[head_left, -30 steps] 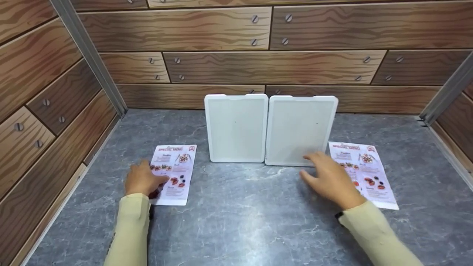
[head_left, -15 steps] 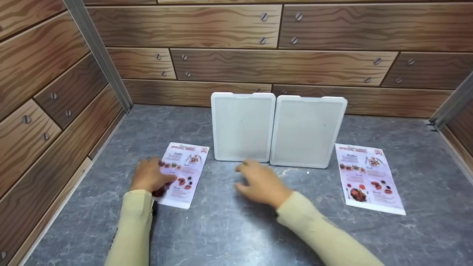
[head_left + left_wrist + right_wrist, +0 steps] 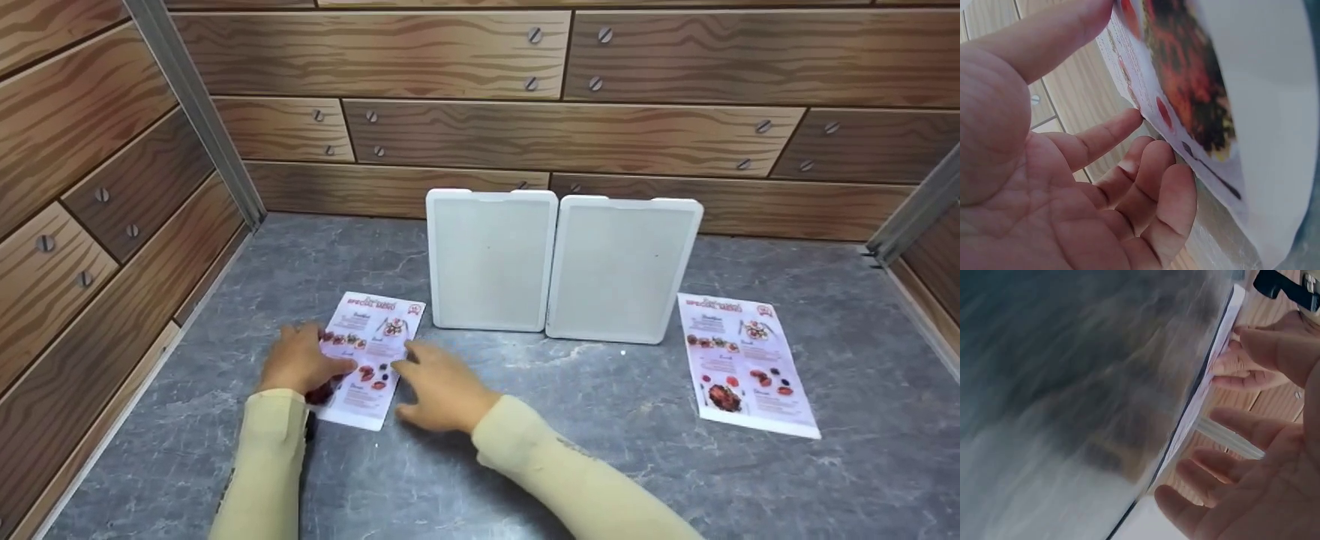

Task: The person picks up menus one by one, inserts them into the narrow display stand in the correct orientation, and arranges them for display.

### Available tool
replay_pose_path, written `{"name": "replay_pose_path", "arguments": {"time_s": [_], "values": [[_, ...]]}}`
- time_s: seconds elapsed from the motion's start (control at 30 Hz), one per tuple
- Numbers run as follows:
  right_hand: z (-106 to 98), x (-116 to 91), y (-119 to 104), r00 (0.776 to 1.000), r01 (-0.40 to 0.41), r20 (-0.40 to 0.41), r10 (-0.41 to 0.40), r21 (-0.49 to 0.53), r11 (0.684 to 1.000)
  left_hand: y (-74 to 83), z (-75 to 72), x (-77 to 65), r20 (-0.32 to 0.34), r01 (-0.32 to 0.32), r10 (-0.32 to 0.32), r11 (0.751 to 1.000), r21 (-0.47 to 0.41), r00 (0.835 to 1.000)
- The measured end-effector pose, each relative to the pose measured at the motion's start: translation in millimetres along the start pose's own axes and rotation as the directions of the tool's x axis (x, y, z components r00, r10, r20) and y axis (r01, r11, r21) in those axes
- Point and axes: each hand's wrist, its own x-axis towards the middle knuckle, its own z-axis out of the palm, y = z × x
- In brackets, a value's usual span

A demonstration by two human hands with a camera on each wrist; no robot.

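Note:
A printed menu sheet (image 3: 371, 360) headed "SPECIAL MENU" lies on the left of the grey tabletop. My left hand (image 3: 300, 360) is at its left side, the thumb reaching over the print. In the left wrist view, relaxed fingertips (image 3: 1176, 180) touch the sheet's edge. My right hand (image 3: 442, 386) is at the opposite side, its loosely bent fingers right at the menu's right edge. The right wrist view has the sheet (image 3: 1204, 394) almost edge-on, between the fingers of both hands.
Two white rectangular panels (image 3: 491, 262) stand side by side behind the hands. A second menu (image 3: 750, 367) of the same print lies to the right. Wood-patterned walls (image 3: 450, 56) enclose the back and sides of the grey surface (image 3: 600, 420).
My right hand has swept left from beside the right-hand menu, past the white panels, to the left menu's right edge. My left hand stays at that menu, which has turned slightly.

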Motion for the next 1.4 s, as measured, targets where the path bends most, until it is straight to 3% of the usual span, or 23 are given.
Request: {"name": "replay_pose_path", "arguments": {"time_s": [0.27,0.4,0.53,0.7,0.93,1.07,1.2,1.4], "values": [[4.7,5.2,-9.4,0.999,-0.037,0.036,0.041,-0.107,0.994,-0.7,-0.6,-0.2,0.012,0.001,-0.001,1.0,0.018,1.0],[2.9,8.9,-14.8,0.998,-0.058,0.02,0.063,-0.206,0.977,-0.1,-1.8,1.9,-0.031,0.002,-0.001,1.0,0.017,1.0],[1.0,13.1,-17.1,0.997,-0.068,0.022,0.075,-0.237,0.969,-1.2,-2.8,3.4,-0.073,0.02,-0.021,1.0,-0.015,0.997],[1.0,13.8,-16.5,0.997,-0.063,0.027,0.07,-0.208,0.976,-6.7,-2.4,3.8,-0.087,0.05,-0.054,0.998,-0.047,0.995],[0.7,11.8,-17.4,0.994,-0.103,0.017,0.106,-0.135,0.986,-8.1,-2.9,6.6,-0.121,0.032,-0.039,0.998,-0.055,0.992],[2.2,9.5,-16.9,0.996,-0.086,0.002,0.086,-0.095,0.992,-7.5,-5.6,5.9,-0.137,0.036,-0.046,0.997,-0.071,0.99],[5.5,5.3,-14.9,0.998,-0.069,0.001,0.069,-0.034,0.997,-7.8,-7.9,5.4,-0.134,0.012,-0.021,0.998,-0.069,0.991],[6.3,4.8,-9.2,0.994,-0.11,0.013,0.109,0.094,0.989,-10.5,-9.0,5.7,-0.135,-0.034,0.024,0.997,-0.075,0.991]]}}
